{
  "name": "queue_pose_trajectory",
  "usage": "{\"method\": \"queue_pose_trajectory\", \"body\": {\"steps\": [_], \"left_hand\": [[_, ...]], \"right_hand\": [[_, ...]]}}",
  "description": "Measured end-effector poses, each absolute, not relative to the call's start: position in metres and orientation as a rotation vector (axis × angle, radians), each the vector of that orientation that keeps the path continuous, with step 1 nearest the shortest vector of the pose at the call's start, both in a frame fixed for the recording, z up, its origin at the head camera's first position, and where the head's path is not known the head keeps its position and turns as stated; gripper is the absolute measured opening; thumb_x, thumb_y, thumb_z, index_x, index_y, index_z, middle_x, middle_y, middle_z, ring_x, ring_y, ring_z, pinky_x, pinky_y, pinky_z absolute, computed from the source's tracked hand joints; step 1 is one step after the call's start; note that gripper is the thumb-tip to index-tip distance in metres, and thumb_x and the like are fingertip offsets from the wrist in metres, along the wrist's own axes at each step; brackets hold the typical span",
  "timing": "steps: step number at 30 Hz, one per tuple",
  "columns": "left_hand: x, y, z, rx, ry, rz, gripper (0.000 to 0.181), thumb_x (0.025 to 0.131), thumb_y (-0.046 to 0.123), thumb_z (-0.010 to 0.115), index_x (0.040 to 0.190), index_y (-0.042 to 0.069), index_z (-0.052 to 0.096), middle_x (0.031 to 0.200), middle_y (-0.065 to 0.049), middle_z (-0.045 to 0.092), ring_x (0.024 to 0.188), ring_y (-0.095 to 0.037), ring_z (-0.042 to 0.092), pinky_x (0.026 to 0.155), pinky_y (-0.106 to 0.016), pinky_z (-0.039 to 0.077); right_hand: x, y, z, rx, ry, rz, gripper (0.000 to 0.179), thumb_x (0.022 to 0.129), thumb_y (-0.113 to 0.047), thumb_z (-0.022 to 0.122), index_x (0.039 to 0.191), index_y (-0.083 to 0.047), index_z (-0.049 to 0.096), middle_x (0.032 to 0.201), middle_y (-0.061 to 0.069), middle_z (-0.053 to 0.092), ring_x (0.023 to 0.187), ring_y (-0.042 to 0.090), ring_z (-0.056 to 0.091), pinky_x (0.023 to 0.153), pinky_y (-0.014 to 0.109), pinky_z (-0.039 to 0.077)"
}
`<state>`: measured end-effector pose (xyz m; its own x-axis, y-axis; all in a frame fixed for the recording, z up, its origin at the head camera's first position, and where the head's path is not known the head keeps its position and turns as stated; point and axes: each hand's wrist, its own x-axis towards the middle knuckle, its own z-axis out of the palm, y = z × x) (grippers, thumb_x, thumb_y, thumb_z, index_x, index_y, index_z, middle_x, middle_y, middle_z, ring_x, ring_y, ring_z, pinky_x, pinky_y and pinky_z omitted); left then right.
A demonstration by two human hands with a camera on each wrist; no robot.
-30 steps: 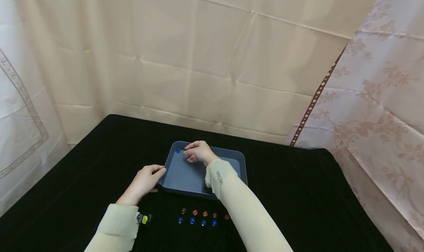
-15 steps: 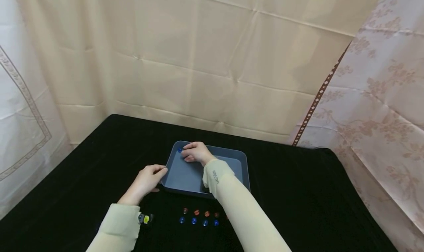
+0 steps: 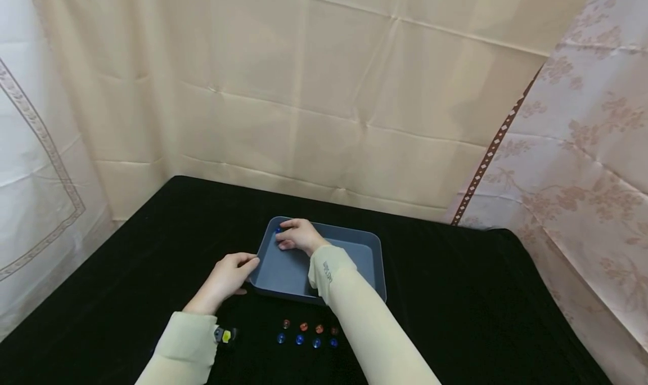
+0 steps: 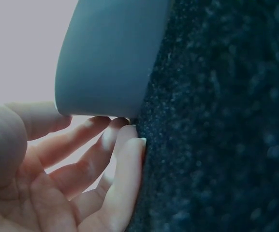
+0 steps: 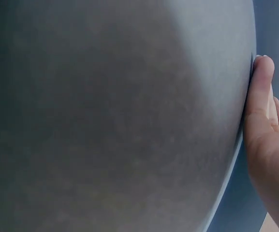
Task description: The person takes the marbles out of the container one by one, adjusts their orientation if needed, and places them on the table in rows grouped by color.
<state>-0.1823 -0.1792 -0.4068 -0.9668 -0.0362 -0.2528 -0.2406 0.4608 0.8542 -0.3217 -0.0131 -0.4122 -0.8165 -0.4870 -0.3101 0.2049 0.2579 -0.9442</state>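
Observation:
In the head view, a blue-grey tray (image 3: pixel 358 254) lies on the black cloth. At its left side is my left hand (image 3: pixel 226 275); in the left wrist view, the thumb and fairly straight fingers touch the tray's outer wall (image 4: pixel 108 58) near the rim. My right hand (image 3: pixel 300 237) reaches inside, low over the tray floor, fingers extended towards a blue marble (image 3: pixel 278 229) at the far left corner. The fingertips partly cover that marble. In the right wrist view, the right fingers (image 5: pixel 261 92) look straight, and no marble shows between them.
Before the tray, reddish marbles (image 3: pixel 304 326) form one row and blue marbles (image 3: pixel 300 339) another nearer row; the right sleeve (image 3: pixel 364 312) covers the right end. A small black-and-yellow device (image 3: pixel 223 335) sits at the left wrist. Cream curtains (image 3: pixel 324 92) hang behind the table.
My right hand has moved slightly left and closer to the blue marble, which its fingertips now partly cover. The left hand stays at the tray's side. The view has shifted slightly.

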Motion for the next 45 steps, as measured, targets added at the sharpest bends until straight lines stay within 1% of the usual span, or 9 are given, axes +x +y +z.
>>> {"method": "queue_pose_trajectory", "body": {"steps": [6, 10, 13, 17, 22, 26, 35, 40, 45], "left_hand": [[-0.182, -0.178, -0.406, -0.256, 2.51, 1.517, 0.043, 0.105, 0.026, 0.047, 0.132, -0.005, 0.055, 0.115, -0.021, 0.064, 0.094, -0.025, 0.066, 0.074, -0.042, 0.062], [-0.181, -0.177, -0.406, -0.261, 2.502, 1.521, 0.043, 0.105, 0.026, 0.047, 0.133, -0.006, 0.055, 0.115, -0.022, 0.064, 0.094, -0.025, 0.065, 0.074, -0.042, 0.062], [-0.181, -0.177, -0.407, -0.267, 2.498, 1.524, 0.042, 0.105, 0.025, 0.047, 0.133, -0.005, 0.055, 0.115, -0.021, 0.064, 0.094, -0.025, 0.065, 0.074, -0.042, 0.062], [-0.181, -0.178, -0.407, -0.267, 2.498, 1.524, 0.042, 0.104, 0.025, 0.047, 0.133, -0.005, 0.055, 0.115, -0.02, 0.064, 0.094, -0.025, 0.065, 0.075, -0.042, 0.062], [-0.18, -0.178, -0.406, -0.264, 2.485, 1.526, 0.042, 0.105, 0.025, 0.047, 0.133, -0.005, 0.055, 0.115, -0.02, 0.064, 0.094, -0.024, 0.065, 0.075, -0.042, 0.062], [-0.181, -0.178, -0.405, -0.262, 2.487, 1.531, 0.043, 0.105, 0.026, 0.046, 0.133, -0.005, 0.055, 0.115, -0.021, 0.064, 0.094, -0.024, 0.065, 0.075, -0.043, 0.062], [-0.182, -0.179, -0.406, -0.245, 2.502, 1.519, 0.042, 0.105, 0.025, 0.047, 0.132, -0.006, 0.055, 0.114, -0.021, 0.064, 0.094, -0.025, 0.065, 0.074, -0.041, 0.062], [-0.182, -0.179, -0.406, -0.255, 2.499, 1.522, 0.041, 0.104, 0.025, 0.047, 0.131, -0.004, 0.056, 0.113, -0.019, 0.065, 0.093, -0.024, 0.065, 0.074, -0.04, 0.062], [-0.182, -0.178, -0.406, -0.249, 2.492, 1.527, 0.041, 0.105, 0.025, 0.047, 0.131, -0.005, 0.056, 0.113, -0.019, 0.064, 0.093, -0.024, 0.065, 0.074, -0.041, 0.062]], "right_hand": [[-0.323, -0.013, -0.414, -0.286, 2.011, -1.539, 0.048, 0.094, -0.006, 0.066, 0.139, 0.003, 0.051, 0.113, 0.022, 0.07, 0.072, 0.01, 0.066, 0.08, 0.028, 0.061], [-0.323, -0.014, -0.414, -0.292, 2.047, -1.496, 0.046, 0.094, -0.009, 0.066, 0.137, 0.003, 0.053, 0.11, 0.019, 0.071, 0.07, 0.009, 0.066, 0.077, 0.026, 0.061], [-0.323, -0.015, -0.414, -0.286, 2.05, -1.494, 0.045, 0.094, -0.008, 0.066, 0.136, 0.003, 0.054, 0.108, 0.018, 0.072, 0.068, 0.009, 0.066, 0.074, 0.024, 0.061], [-0.324, -0.017, -0.415, -0.273, 2.066, -1.497, 0.041, 0.094, -0.007, 0.066, 0.132, 0.004, 0.057, 0.106, 0.017, 0.072, 0.066, 0.009, 0.065, 0.072, 0.023, 0.061], [-0.319, -0.021, -0.413, -0.268, 2.15, -1.467, 0.034, 0.092, -0.006, 0.069, 0.123, 0.004, 0.062, 0.101, 0.017, 0.073, 0.065, 0.01, 0.063, 0.072, 0.026, 0.061], [-0.315, -0.025, -0.41, -0.272, 2.256, -1.402, 0.03, 0.09, -0.009, 0.071, 0.118, 0.001, 0.066, 0.098, 0.015, 0.073, 0.065, 0.011, 0.064, 0.071, 0.026, 0.061], [-0.317, -0.029, -0.411, -0.24, 2.333, -1.322, 0.027, 0.087, -0.013, 0.076, 0.112, -0.004, 0.069, 0.089, 0.008, 0.072, 0.066, 0.011, 0.064, 0.069, 0.025, 0.058], [-0.316, -0.029, -0.41, -0.252, 2.357, -1.282, 0.026, 0.087, -0.016, 0.076, 0.111, -0.007, 0.07, 0.086, 0.006, 0.071, 0.07, 0.012, 0.065, 0.067, 0.023, 0.055], [-0.315, -0.029, -0.409, -0.268, 2.38, -1.233, 0.026, 0.087, -0.019, 0.076, 0.111, -0.009, 0.071, 0.086, 0.004, 0.071, 0.072, 0.011, 0.065, 0.068, 0.022, 0.054]]}}
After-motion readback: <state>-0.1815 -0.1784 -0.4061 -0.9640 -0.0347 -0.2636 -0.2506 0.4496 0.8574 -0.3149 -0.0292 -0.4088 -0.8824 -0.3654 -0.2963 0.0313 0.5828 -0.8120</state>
